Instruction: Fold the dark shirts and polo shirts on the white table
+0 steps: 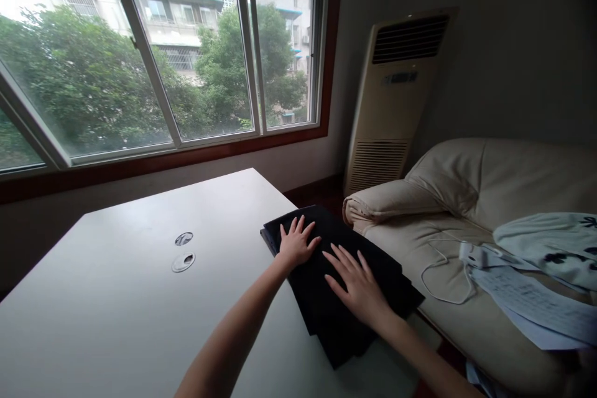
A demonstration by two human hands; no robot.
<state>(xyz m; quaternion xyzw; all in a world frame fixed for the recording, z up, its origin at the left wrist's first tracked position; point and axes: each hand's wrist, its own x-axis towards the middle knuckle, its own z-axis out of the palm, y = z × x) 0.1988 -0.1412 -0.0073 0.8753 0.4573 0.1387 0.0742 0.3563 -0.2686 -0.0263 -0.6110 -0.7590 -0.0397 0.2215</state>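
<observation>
Flat black sheets or folded pieces [312, 298] lie in an uneven stack at the right side of a white table [116, 317]; their material is hard to make out. My left hand [297, 242] rests on the upper left part of the stack, fingers spread. Lower and to the right, my right hand [357, 283] lies on the same black stack with its fingers apart. Neither hand is closed on anything. Corners of lower layers stick out at the near end and at the right.
Two round metal-rimmed fittings [183, 262] sit in the tabletop. Right of the table is a cream sofa [466, 199] with papers [536, 305], a white cable [448, 300] and a patterned cloth [555, 245]. Behind stand an air conditioner [396, 99] and a window [200, 74].
</observation>
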